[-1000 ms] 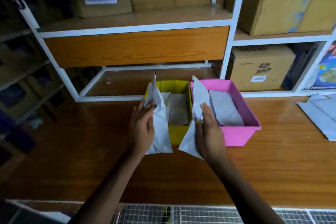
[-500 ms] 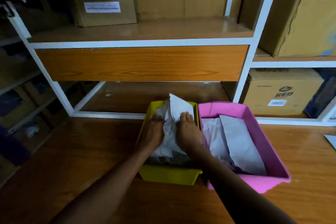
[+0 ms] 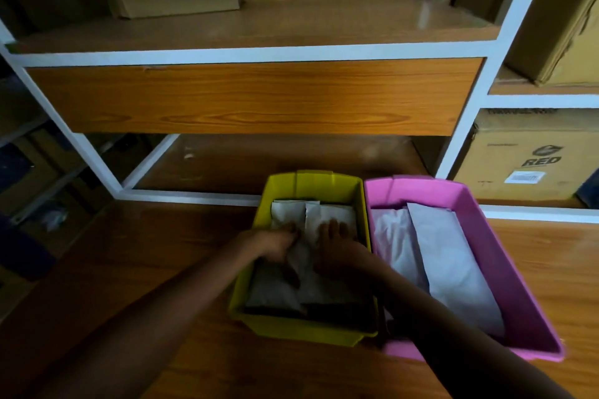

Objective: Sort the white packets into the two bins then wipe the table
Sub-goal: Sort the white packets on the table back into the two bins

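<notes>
A yellow bin (image 3: 311, 183) and a pink bin (image 3: 486, 230) stand side by side on the wooden table (image 3: 129, 269). Both of my hands are inside the yellow bin. My left hand (image 3: 275, 244) and my right hand (image 3: 337, 244) lie flat on white packets (image 3: 311, 215) there, pressing them down, fingers spread rather than gripping. Lower in that bin the packets sit in shadow. The pink bin holds two white packets (image 3: 450, 262) lying lengthwise.
A white-framed shelf unit (image 3: 252, 53) with a wooden panel rises just behind the bins. Cardboard boxes (image 3: 525, 162) fill the shelves at the right and on top. Darker shelving with clutter stands at the far left.
One second ago each hand held a packet upright in front of the bins. Both packets have gone down into the yellow bin and now lie flat under my hands. The view has moved closer.
</notes>
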A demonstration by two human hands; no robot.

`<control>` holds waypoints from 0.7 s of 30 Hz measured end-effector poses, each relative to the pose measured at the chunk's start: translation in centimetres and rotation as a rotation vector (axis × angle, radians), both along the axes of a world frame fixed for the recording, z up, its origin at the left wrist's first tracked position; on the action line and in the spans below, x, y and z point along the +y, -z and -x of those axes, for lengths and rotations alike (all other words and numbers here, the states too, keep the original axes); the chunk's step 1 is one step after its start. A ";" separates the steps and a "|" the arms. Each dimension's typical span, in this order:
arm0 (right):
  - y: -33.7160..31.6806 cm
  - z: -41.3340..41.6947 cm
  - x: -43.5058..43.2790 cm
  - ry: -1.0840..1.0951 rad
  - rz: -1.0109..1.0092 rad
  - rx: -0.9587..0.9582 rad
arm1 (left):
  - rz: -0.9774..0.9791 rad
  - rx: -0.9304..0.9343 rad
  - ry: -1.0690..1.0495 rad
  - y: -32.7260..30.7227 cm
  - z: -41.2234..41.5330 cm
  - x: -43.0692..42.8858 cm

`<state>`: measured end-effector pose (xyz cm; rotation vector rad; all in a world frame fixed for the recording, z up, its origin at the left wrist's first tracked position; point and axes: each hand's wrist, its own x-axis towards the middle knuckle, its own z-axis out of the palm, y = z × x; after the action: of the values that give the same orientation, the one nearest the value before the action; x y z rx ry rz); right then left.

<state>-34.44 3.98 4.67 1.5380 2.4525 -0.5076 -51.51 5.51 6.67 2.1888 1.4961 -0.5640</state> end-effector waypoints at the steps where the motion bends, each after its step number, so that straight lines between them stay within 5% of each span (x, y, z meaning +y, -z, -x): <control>1: 0.4 -0.1 -0.1 0.009 0.021 -0.027 | -0.028 0.042 0.007 0.7 -0.1 0.3; 11: 3.7 1.1 -0.2 0.186 -0.023 -0.037 | -0.220 0.071 0.085 4.2 0.7 0.6; 17: 0.7 1.8 0.1 0.326 0.088 0.023 | -0.149 0.057 0.140 1.6 0.0 0.4; 21: -2.6 1.5 -0.9 0.377 0.029 0.122 | -0.090 -0.122 0.198 -1.0 0.1 0.0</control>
<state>-35.93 3.06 7.28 2.0233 2.2277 -0.7142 -51.61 5.47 7.62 2.4121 1.2741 -0.4230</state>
